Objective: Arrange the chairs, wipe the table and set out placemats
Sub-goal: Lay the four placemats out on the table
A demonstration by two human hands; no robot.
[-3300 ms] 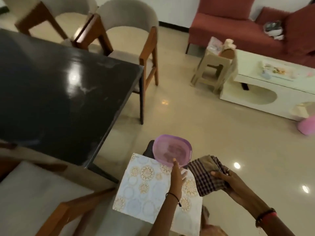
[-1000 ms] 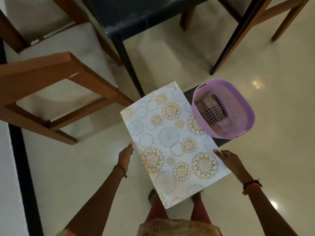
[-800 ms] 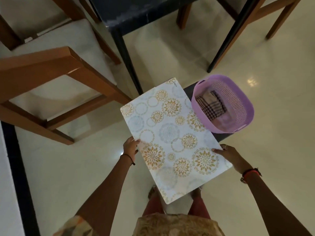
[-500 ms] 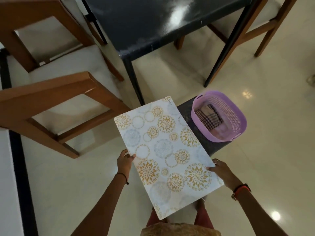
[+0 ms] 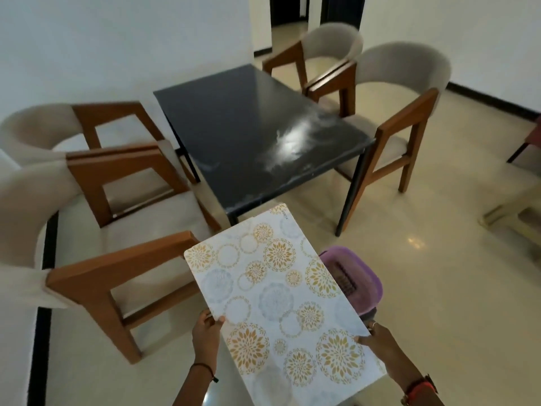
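Placemat (image 5: 281,303), white with gold and blue-grey floral circles, lower centre of frame, held in the air roughly flat, with its far short end pointing up-frame at the near corner of the table (image 5: 257,133). Could be one mat or a thin stack; cannot tell.

Left hand (image 5: 206,332) grips the mat's left long edge, thumb on top, fingers curled under. Right hand (image 5: 377,342) pinches the right long edge the same way. The grip on opposite edges likely keeps the thin sheet from sagging and lets it go down square.

Table top is black and glossy, nothing on it, with whitish streaks and glare right of centre. Wipe marks or dirt; cannot tell.

Four armchairs: two at the left of frame (image 5: 117,259) (image 5: 96,133), two at the upper right (image 5: 404,92) (image 5: 330,48), all near the table's sides, so the arranging looks mostly done.

Purple basket (image 5: 363,273) sits just right of the mat, partly hidden by it, with a checked cloth (image 5: 345,276) inside, probably parked after wiping.

Step in hand: carrying the mat to the table; none set out yet.
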